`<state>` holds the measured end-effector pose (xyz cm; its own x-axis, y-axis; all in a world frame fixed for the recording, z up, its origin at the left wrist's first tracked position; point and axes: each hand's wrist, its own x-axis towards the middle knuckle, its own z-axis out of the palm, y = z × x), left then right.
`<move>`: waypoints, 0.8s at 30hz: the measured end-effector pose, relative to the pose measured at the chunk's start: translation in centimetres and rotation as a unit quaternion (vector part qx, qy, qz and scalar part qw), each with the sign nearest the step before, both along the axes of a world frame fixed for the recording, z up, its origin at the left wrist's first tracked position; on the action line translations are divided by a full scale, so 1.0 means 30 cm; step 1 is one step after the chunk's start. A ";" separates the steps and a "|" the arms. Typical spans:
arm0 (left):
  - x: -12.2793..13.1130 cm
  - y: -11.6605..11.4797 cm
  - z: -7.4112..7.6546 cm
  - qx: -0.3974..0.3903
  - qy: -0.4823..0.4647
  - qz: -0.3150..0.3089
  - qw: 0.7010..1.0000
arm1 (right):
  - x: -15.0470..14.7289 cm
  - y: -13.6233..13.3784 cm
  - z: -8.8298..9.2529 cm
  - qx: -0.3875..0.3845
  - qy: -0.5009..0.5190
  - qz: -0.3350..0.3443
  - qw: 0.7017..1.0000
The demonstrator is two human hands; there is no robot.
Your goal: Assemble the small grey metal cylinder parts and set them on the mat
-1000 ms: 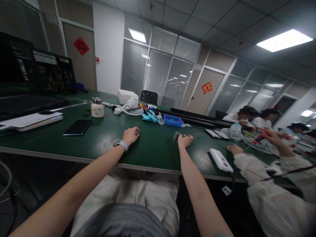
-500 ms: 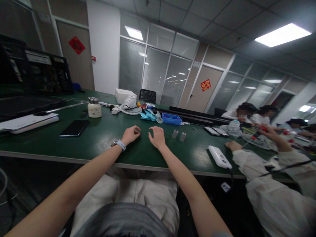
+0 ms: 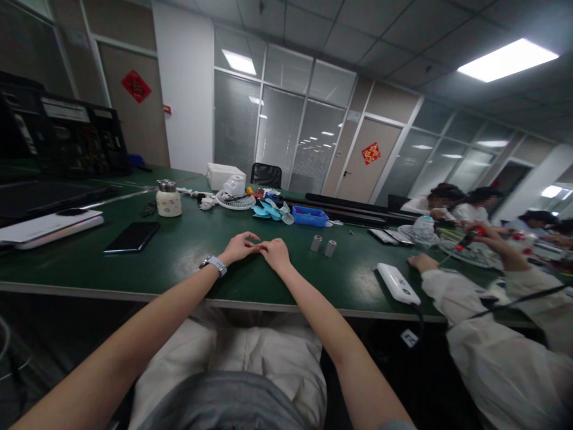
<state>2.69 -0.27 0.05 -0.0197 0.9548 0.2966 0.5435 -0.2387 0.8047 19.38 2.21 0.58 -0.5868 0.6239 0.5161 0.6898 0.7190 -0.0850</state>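
On the green table point(image 3: 255, 282), toward its near edge: left hand point(image 3: 237, 247) and right hand point(image 3: 276, 254), fingers curved, fingertips together. Whether anything small is pinched between them: cannot tell. Left wrist: one watch point(image 3: 216, 264), pale strap.

Clock positions, from the meeting fingertips:
- 3 o'clock, just beside the right hand: two metal cylinders point(image 3: 316, 243), upright, slightly apart.
- 2 o'clock: blue basket point(image 3: 310, 220).
- Just past 12: light-blue fan blades point(image 3: 270, 210).
- 11 o'clock: round white grille point(image 3: 245, 204).
- 10 o'clock: cream bottle point(image 3: 169, 203), metal cap.
- 9 o'clock: black phone point(image 3: 132, 237), flat.
- Between 3 and 4: white device point(image 3: 397, 283), corded.
- 3 o'clock, farther: co-worker's hand point(image 3: 491, 242) gripping a red-handled tool point(image 3: 469, 239).
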 end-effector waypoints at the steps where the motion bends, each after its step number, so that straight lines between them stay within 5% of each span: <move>1: 0.000 0.001 -0.001 0.000 0.002 -0.001 1.000 | 0.002 0.004 -0.002 -0.013 0.010 -0.002 1.000; 10: -0.001 -0.018 0.014 0.040 0.082 0.045 0.995 | 0.030 0.012 -0.025 -0.116 0.132 0.051 0.983; 15: -0.010 -0.016 0.017 0.050 0.119 0.083 0.988 | 0.083 0.024 0.019 -0.045 0.171 0.054 0.983; 18: -0.016 -0.014 0.012 0.054 0.122 0.079 0.988 | 0.185 0.051 0.073 0.020 0.243 -0.024 0.970; 24: -0.017 -0.015 0.011 0.057 0.140 0.075 0.986 | 0.454 0.123 0.111 0.104 0.392 -0.232 0.884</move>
<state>2.18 -0.71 0.39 -0.0606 0.9077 0.4152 0.7773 -0.2180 0.5902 33.01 5.89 3.90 0.2961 0.5475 0.7827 0.7022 0.4308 -0.5669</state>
